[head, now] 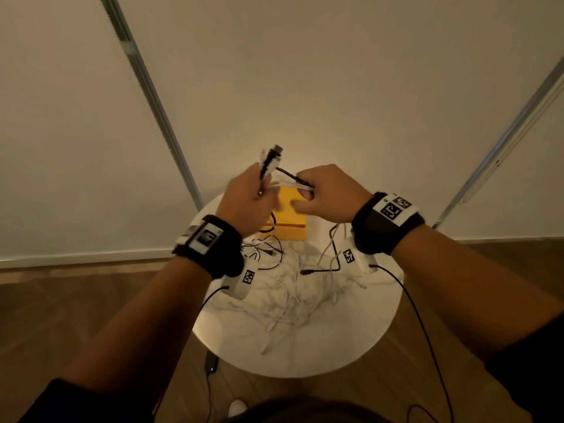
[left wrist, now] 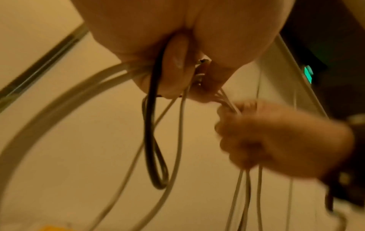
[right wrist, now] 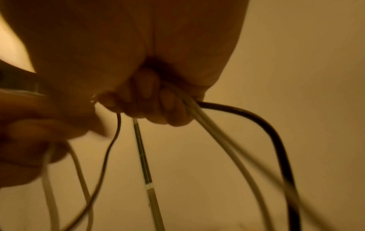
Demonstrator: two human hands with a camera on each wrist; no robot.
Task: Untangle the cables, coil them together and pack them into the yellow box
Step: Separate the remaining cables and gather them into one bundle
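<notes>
Both hands are raised above the round white table [head: 351, 346]. My left hand [head: 247, 196] grips a bunch of white and black cables [head: 268, 161] whose plug ends stick up past the fingers. My right hand [head: 329, 193] holds the same strands [head: 297, 180] a short way along, beside the left. In the left wrist view a black loop [left wrist: 154, 148] and white strands [left wrist: 177, 140] hang from my left hand [left wrist: 177, 65], with the right hand [left wrist: 276, 137] close by. The right wrist view shows my right hand [right wrist: 154, 96] curled round white and black cables [right wrist: 227, 132]. The yellow box [head: 290, 221] lies below the hands.
A tangle of white cables [head: 293, 294] and a dark cable with a plug [head: 320, 270] lie on the table. Thin black leads [head: 427, 331] run from the wrist cameras down to the wooden floor [head: 61, 315]. Pale walls with metal rails [head: 152, 96] stand behind.
</notes>
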